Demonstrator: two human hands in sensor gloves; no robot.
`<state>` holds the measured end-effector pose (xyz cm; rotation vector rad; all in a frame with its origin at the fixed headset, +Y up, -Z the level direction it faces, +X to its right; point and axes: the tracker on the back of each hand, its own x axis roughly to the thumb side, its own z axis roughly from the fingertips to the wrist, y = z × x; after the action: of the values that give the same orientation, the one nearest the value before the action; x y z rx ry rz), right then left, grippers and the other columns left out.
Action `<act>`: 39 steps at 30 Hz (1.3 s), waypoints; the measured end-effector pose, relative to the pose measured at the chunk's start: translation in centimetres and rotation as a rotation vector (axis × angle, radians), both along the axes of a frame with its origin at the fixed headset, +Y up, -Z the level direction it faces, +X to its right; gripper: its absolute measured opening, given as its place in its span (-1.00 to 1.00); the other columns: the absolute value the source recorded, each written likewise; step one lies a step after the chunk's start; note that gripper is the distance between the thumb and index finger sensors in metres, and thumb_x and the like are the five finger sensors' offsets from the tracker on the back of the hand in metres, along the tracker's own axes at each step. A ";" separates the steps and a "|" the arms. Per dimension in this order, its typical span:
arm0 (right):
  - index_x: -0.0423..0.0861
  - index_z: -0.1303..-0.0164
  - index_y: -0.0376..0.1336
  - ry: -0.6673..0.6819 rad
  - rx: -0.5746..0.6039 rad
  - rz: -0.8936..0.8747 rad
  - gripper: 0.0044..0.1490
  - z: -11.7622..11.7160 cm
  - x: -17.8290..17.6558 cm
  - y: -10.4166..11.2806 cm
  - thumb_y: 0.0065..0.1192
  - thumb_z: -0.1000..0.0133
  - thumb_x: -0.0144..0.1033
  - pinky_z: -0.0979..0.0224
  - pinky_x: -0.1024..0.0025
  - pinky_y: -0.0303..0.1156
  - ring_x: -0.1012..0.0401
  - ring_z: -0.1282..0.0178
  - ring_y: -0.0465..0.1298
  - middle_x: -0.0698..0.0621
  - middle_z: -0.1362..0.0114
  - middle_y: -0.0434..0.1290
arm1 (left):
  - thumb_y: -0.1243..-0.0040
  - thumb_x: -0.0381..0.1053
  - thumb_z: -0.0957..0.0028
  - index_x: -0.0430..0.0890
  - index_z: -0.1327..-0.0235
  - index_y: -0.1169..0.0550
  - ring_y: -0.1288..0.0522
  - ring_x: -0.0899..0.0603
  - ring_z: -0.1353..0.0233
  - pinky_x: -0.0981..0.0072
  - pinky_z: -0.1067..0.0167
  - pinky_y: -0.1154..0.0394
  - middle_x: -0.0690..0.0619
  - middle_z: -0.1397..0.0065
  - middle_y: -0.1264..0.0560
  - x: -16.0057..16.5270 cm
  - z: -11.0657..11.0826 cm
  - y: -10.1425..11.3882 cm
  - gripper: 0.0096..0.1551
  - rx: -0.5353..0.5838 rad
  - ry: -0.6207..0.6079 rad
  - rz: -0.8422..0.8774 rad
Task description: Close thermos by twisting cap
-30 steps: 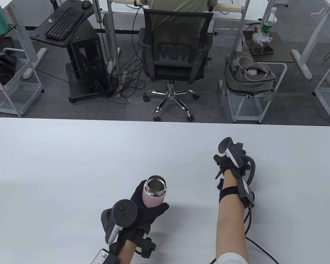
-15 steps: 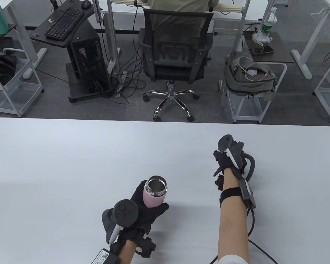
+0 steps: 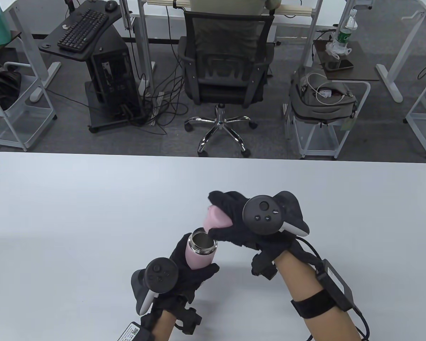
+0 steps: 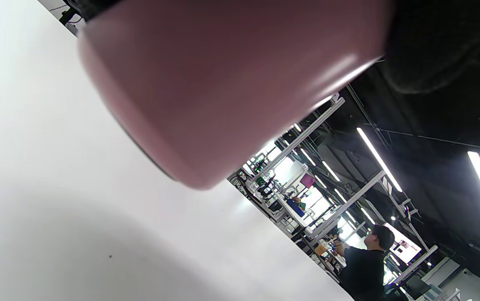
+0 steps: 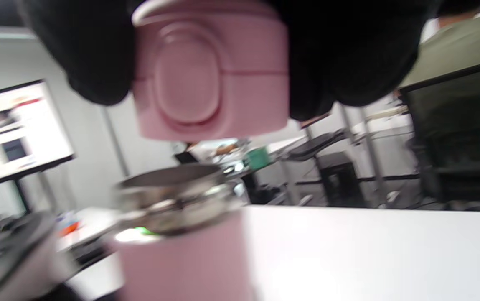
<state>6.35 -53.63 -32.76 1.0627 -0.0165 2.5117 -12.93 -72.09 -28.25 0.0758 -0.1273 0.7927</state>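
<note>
A pink thermos [image 3: 198, 252] with an open steel mouth [image 3: 202, 239] is gripped by my left hand [image 3: 190, 270] and held off the white table [image 3: 74, 213]. Its body fills the left wrist view [image 4: 223, 83] and shows in the right wrist view [image 5: 181, 259]. My right hand [image 3: 234, 223] holds the pink cap [image 3: 216, 218] just above and slightly right of the mouth, apart from it. In the right wrist view the cap [image 5: 208, 75] hangs a small gap above the steel rim [image 5: 173, 188].
An office chair [image 3: 227, 71] stands beyond the table's far edge. A keyboard desk with a computer tower [image 3: 110, 78] is at the back left and a cart with a grey bag [image 3: 323, 99] at the back right.
My right hand has swung left from the table's right side, now carrying the pink cap over the thermos mouth. My left hand and the thermos have stayed in place.
</note>
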 end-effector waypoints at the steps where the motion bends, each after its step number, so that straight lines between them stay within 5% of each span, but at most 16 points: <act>1: -0.37 -0.73 0.07 0.020 0.001 0.018 0.11 0.4 -0.5 0.1 0.36 -0.18 0.07 -0.30 -0.20 0.50 -0.30 -0.36 0.53 -0.41 -0.58 0.32 | -0.24 0.65 0.45 0.10 -0.61 0.16 -0.19 -0.27 -0.59 -0.09 -0.45 -0.35 -0.12 -0.68 -0.08 0.0 0.1 0.0 0.48 0.007 0.002 -0.002; 6: -0.37 -0.74 0.05 0.043 0.031 0.167 0.09 1.8 -2.4 0.4 0.37 -0.19 0.00 -0.33 -0.23 0.49 -0.31 -0.41 0.50 -0.41 -0.61 0.31 | -0.25 0.64 0.45 0.10 -0.61 0.15 -0.19 -0.28 -0.59 -0.10 -0.44 -0.35 -0.12 -0.68 -0.08 -0.1 0.4 0.0 0.48 0.005 -0.001 0.037; 31: -0.35 -0.75 0.04 0.132 -0.074 0.242 0.04 1.1 -3.1 0.3 0.44 -0.17 -0.24 -0.42 -0.29 0.45 -0.36 -0.52 0.44 -0.41 -0.68 0.24 | -0.26 0.63 0.46 0.12 -0.61 0.14 -0.19 -0.26 -0.60 -0.10 -0.45 -0.35 -0.10 -0.69 -0.08 0.4 0.7 0.5 0.48 0.028 -0.041 0.023; 39: -0.34 -0.74 0.05 0.066 0.015 0.290 0.04 1.3 -3.8 -0.2 0.40 -0.20 -0.09 -0.40 -0.18 0.50 -0.25 -0.47 0.51 -0.38 -0.63 0.30 | -0.26 0.63 0.46 0.10 -0.61 0.13 -0.20 -0.27 -0.59 -0.10 -0.44 -0.36 -0.11 -0.68 -0.08 0.1 0.7 0.4 0.48 0.015 -0.017 0.046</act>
<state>2.52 -53.79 -31.45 1.2310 0.1480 2.7322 -12.83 -71.74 -27.55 0.0863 -0.1485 0.8380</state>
